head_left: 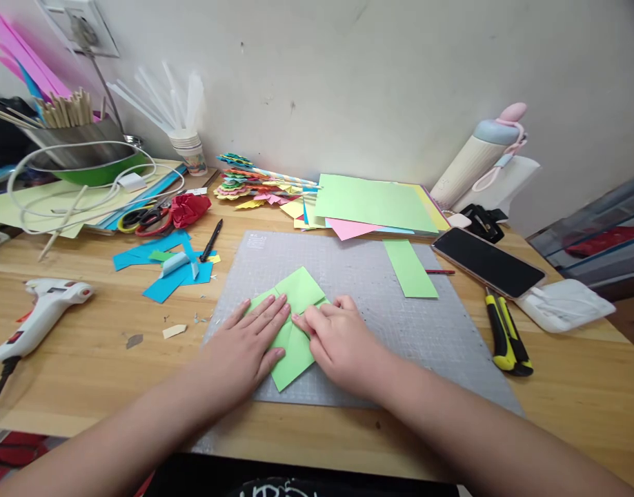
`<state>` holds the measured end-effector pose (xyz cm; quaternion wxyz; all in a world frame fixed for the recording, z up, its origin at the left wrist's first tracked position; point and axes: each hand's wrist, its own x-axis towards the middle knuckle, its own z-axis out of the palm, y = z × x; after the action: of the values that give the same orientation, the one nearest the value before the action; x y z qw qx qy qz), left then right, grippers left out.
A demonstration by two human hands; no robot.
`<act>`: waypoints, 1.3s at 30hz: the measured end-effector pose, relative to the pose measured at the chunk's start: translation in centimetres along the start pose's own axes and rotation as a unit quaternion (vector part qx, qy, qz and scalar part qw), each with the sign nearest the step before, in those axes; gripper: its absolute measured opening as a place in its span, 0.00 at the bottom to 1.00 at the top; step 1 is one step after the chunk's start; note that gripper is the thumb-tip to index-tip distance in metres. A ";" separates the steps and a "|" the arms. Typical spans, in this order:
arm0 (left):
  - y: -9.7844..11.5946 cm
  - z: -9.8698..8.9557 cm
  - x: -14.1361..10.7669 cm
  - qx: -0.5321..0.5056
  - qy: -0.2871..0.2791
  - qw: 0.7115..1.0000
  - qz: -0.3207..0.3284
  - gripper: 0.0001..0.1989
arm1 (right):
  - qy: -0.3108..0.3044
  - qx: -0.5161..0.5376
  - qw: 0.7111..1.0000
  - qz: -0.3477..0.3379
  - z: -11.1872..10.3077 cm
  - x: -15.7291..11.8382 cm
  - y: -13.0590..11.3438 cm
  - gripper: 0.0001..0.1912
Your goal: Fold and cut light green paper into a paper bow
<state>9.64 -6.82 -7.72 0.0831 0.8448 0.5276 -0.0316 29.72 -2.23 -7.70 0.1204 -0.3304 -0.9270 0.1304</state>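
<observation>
A light green square of paper (pixel 299 284) with crease lines lies turned like a diamond on the grey cutting mat (pixel 265 259). My left hand (pixel 249 339) rests flat on its left side, fingers stretched out and pressing it down. Curled at the right side of the same sheet, my right hand (pixel 342 338) pinches a part of it near the middle; its fingers hide the exact hold. A slightly raised edge shows just above those fingers. Further right on the mat lies a green paper strip (pixel 410 269).
Blue paper scraps (pixel 174 266), a black pen (pixel 212 239) and scissors (pixel 148 217) lie at left, near a glue gun (pixel 47 310). At right are a phone (pixel 487 261), a yellow-black utility knife (pixel 507 335) and a bottle (pixel 472 155). Stacked paper sheets (pixel 373 203) lie by the wall.
</observation>
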 end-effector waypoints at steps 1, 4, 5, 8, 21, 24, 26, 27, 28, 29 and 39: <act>0.3 0.0 0.0 0.007 0.009 1.000 -0.003 0.27 | 0.000 0.004 1.000 0.002 0.0 0.0 -0.1 0.10; 1.4 0.5 -0.3 0.032 0.050 0.998 -0.014 0.24 | 0.001 0.012 1.000 0.000 0.1 -0.2 -0.3 0.11; 1.7 0.8 -0.5 0.039 0.059 0.997 -0.019 0.24 | 0.002 0.015 1.000 -0.003 0.1 -0.3 -0.4 0.11; 2.2 1.4 -0.9 0.050 0.064 0.996 -0.028 0.25 | 0.010 0.030 0.999 -0.009 0.3 -0.4 -0.2 0.10; 2.3 1.0 -1.4 0.056 0.135 0.987 -0.066 0.20 | 0.058 0.108 0.992 0.034 0.6 0.2 0.9 0.08; 2.2 1.1 -1.7 0.055 0.133 0.988 -0.055 0.21 | 0.062 0.104 0.992 0.021 0.5 0.0 0.7 0.07; 1.9 0.8 -1.6 0.035 0.120 0.991 -0.053 0.21 | 0.064 0.097 0.993 0.010 0.5 -0.1 0.7 0.05; 1.7 0.6 -1.5 0.020 0.115 0.992 -0.054 0.20 | 0.065 0.093 0.994 0.003 0.4 -0.2 0.6 0.05; 1.4 0.4 -1.4 0.001 0.114 0.992 -0.061 0.19 | 0.066 0.087 0.994 -0.003 0.4 -0.2 0.6 0.05; 1.0 0.3 -1.3 -0.022 0.118 0.990 -0.076 0.18 | 0.066 0.082 0.994 -0.010 0.4 -0.3 0.5 0.06; -0.5 -1.2 -1.1 -0.169 0.128 0.958 -0.192 0.13 | 0.095 -0.007 0.995 -0.010 0.3 -0.5 0.8 0.13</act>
<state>8.63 -7.35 -6.47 0.1486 0.6980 0.6841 0.1509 30.53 -2.00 -8.28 0.2068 -0.3331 -0.9155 0.0904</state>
